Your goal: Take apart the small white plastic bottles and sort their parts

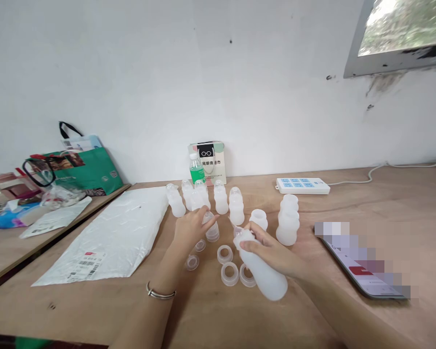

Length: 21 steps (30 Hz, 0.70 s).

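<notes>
My right hand (263, 247) is wrapped round a frosted white baby bottle (267, 276). The bottle leans, its clear teat end pointing up and left and its base towards me. My left hand (194, 228) is at a stack of clear domed caps (212, 233), thumb stretched out and apart from the forefinger; its other fingers are partly hidden. Between and below the hands lie white collar rings (229, 274) and small clear discs (192, 262). Behind them stand several capped baby bottles (236, 206). Uncapped bottle bodies (288, 228) stand to the right, another one (258, 219) just behind my right hand.
A white plastic mailer (112, 237) lies on the left. A green-labelled water bottle (196, 169) and a paper bag (214, 165) stand by the wall. At the right are a power strip (303, 186) and a phone (363, 266). A green bag (90, 169) sits far left.
</notes>
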{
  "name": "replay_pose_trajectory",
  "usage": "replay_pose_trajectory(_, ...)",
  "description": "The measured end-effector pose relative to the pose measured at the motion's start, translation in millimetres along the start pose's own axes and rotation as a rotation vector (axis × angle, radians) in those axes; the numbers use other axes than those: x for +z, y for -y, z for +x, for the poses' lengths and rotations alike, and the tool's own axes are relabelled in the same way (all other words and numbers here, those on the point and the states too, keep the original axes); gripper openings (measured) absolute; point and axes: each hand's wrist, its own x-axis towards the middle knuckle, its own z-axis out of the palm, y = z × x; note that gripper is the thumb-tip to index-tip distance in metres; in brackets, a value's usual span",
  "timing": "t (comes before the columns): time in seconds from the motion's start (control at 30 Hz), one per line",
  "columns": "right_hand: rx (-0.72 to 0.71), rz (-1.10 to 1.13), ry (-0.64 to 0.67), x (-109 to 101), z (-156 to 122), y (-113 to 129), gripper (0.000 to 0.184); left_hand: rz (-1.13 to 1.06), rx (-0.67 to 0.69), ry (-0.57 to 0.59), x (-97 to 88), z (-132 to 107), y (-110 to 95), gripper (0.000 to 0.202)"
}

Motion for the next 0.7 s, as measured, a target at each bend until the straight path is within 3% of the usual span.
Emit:
replay_pose_trajectory(0.13, 0.024, 0.283, -0.025, 5, 2, 1, 0.026, 0.042, 0.07, 0.02, 6.6, 1, 3, 0.043)
replay_pose_trajectory(0.23, 0.053, 0.464, 0.023, 9, 2, 1, 0.031, -0.105, 0.118, -0.197, 2.6, -5, 1, 0.051)
replay_pose_trajectory(0.3, 0.064, 0.517, 0.081, 12, 2, 0, 0.034, -0.417, 0.185, -0.281, -3.5, -12, -5, 0.047)
replay_pose_trajectory(0.37, 0.08, 0.532, 0.121, 14, 2, -2, 0.036, -0.845, 0.286, -0.141, -10.0, -21, -16, 0.044)
replay_pose_trajectory(0.43, 0.096, 0.528, 0.13, 14, 2, -2, 0.034, -1.211, 0.382, 0.147, -14.0, -29, -26, 0.044)
replay_pose_trajectory(0.5, 0.117, 0.531, 0.128, 14, 2, -1, 0.036, -1.433, 0.426, 0.382, -13.6, -33, -33, 0.051)
replay_pose_trajectory(0.53, 0.132, 0.525, 0.127, 13, 1, 0, 0.039, -1.497, 0.429, 0.431, -11.8, -34, -35, 0.055)
replay_pose_trajectory(0.57, 0.147, 0.501, 0.127, 11, 1, 1, 0.043, -1.537, 0.414, 0.436, -9.1, -33, -35, 0.056)
replay_pose_trajectory(0.7, 0.108, 0.23, 0.125, 2, -1, 0, 0.049, -1.514, 0.291, 0.274, 0.5, -28, -29, 0.066)
